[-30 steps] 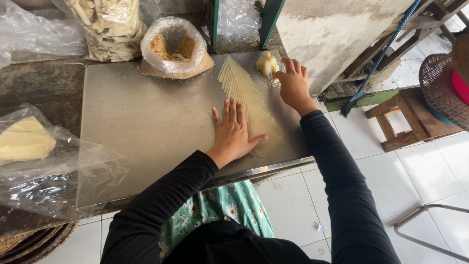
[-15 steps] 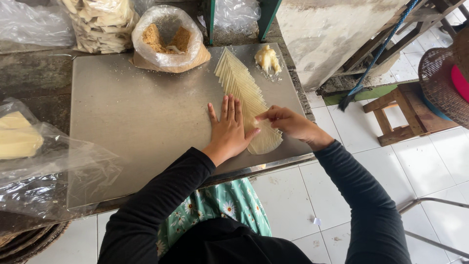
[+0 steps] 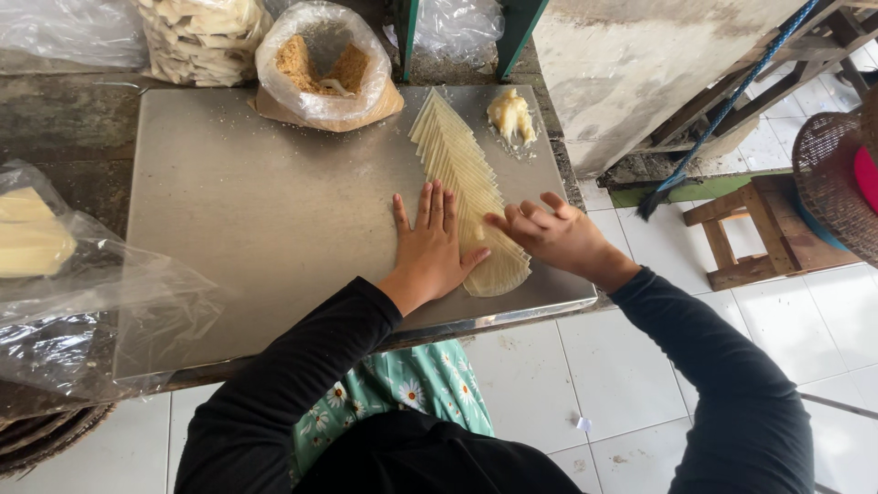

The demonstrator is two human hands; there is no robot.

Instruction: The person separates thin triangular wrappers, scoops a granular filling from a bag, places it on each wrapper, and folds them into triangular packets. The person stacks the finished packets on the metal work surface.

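Note:
A fanned row of thin pale pastry sheets (image 3: 462,169) lies on a steel tray top (image 3: 274,220). My left hand (image 3: 432,247) rests flat, fingers spread, on the tray and on the near left edge of the row. My right hand (image 3: 549,233) hovers over the near end of the sheets, fingers bent, fingertips touching the sheets; whether it pinches one I cannot tell. A small lump of pale yellow paste (image 3: 510,114) sits at the tray's far right corner.
A plastic bag of brown crumbly filling (image 3: 320,69) stands at the tray's far edge. A bag of pale wafers (image 3: 197,37) is behind it. More bagged sheets (image 3: 37,238) lie at left. Wooden stool (image 3: 741,229) and woven basket (image 3: 837,178) stand on tiled floor at right.
My right hand came back from the paste lump at the far corner to the near end of the sheet row. The left hand stayed flat in place.

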